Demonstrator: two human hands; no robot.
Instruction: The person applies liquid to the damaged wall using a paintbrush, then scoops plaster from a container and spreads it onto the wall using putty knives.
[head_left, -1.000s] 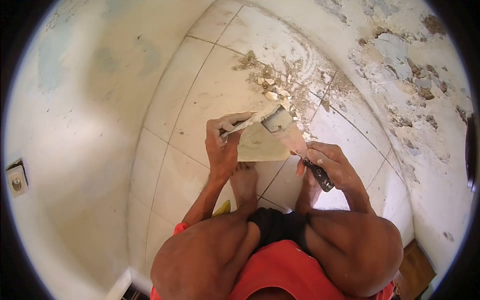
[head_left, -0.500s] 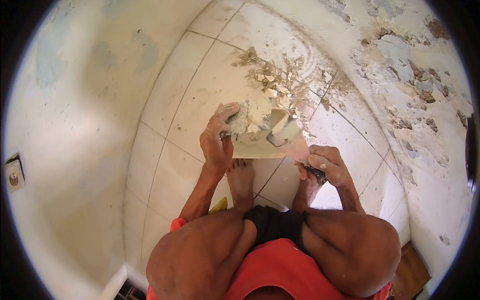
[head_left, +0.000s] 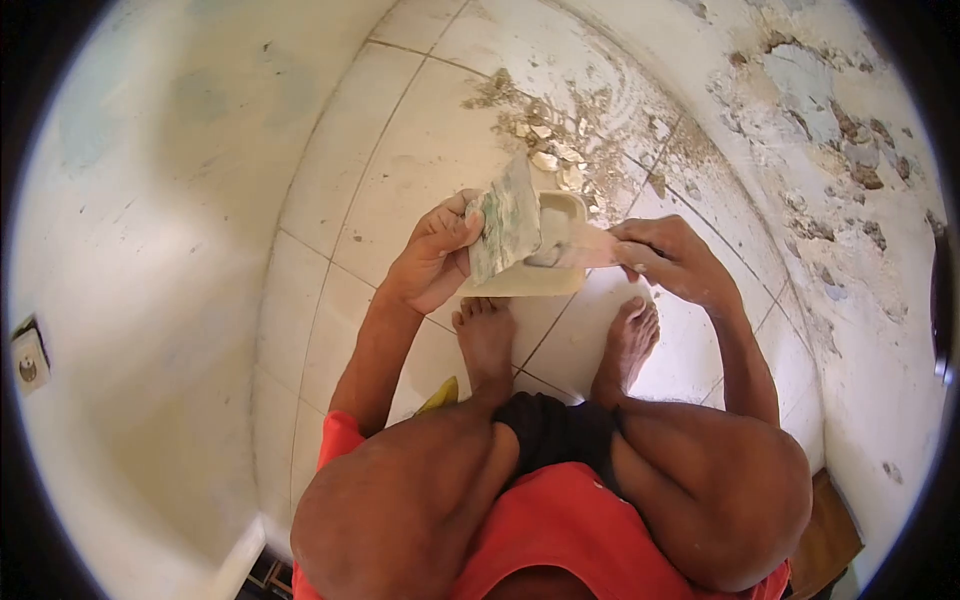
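Observation:
My left hand [head_left: 437,250] is closed on a flat rectangular plate [head_left: 508,220] smeared with white and greenish filler, which it holds tilted on edge. In my right hand [head_left: 672,258] is a putty knife [head_left: 588,248], its blade pointing left. The blade's tip lies close to the plate's lower right side; whether they touch I cannot tell. The knife's handle is hidden by my fingers. Below both tools a shallow cream tray [head_left: 530,286] stands on the floor just ahead of my feet, partly covered by the plate and blade.
Broken plaster chips [head_left: 556,160] and dirt lie on the tiled floor [head_left: 400,150] beyond the tray. A damaged, flaking wall [head_left: 850,150] rises on the right. On the left wall sits a socket [head_left: 30,358]. Something yellow [head_left: 438,395] lies beside my left foot.
My left hand has turned the plate from nearly flat to steeply tilted. My right hand has moved up and swung over, bringing the knife blade level and pointing left.

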